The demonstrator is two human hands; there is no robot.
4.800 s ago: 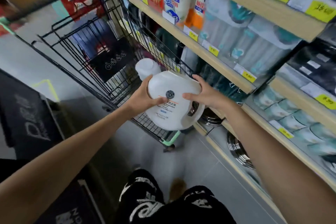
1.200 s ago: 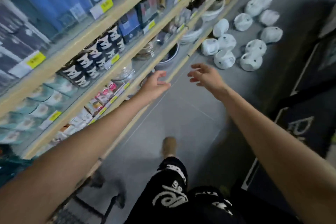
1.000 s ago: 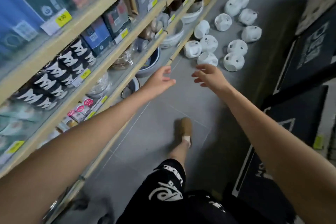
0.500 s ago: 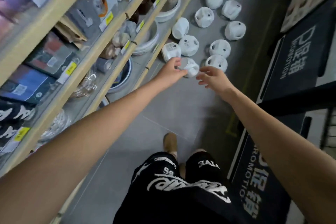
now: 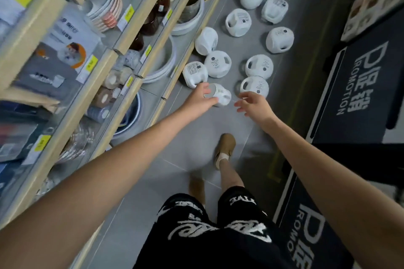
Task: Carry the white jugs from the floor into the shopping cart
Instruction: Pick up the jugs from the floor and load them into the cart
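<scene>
- The nearest jug [image 5: 222, 96] is on the grey floor [image 5: 196, 137], at the near edge of the cluster. We cannot tell whether it stands upright or is tipped.
- The left hand [image 5: 202, 100] grasps that jug at its cap [image 5: 211, 92], thumb over the top and fingers curled beneath.
- The right hand [image 5: 253, 106] hangs just right of the nearest jug. Its fingers are spread and relaxed, it holds nothing, and it looks clear of the plastic.
- The other jugs [image 5: 217, 64] are beyond the nearest jug, two close behind it and the rest farther off.
- Left of the nearest jug runs a shelf [image 5: 28, 35] of bowls and plates, and well to its right lies a dark mat [image 5: 360, 85].
- We see no shopping cart here.
- We judge this as the pick-up of one jug, with many left.
- Next, the right hand should close on the jug's body or handle. Then we lift clear of its neighbours and turn towards the cart.
</scene>
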